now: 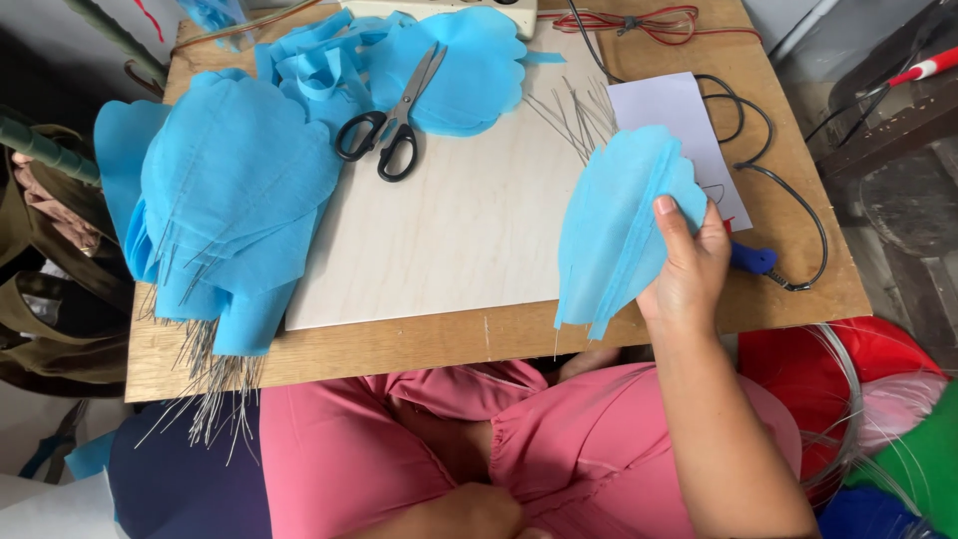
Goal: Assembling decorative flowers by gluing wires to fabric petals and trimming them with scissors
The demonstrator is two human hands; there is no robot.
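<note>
A stack of blue fabric petals [621,225] is pinched at its right edge by the right hand [689,269], near the table's [788,150] near-right edge; an even grip is advised. The left hand [479,511] is rested in the lap, closure indiscernible. Scissors [391,120] and finished petals [225,200] are seen far left.

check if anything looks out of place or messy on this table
The wires under the left petal pile splay past the table edge, loose and uneven. The scissors lie on petals rather than bare board. Right hand holds a neat petal stack.
</note>
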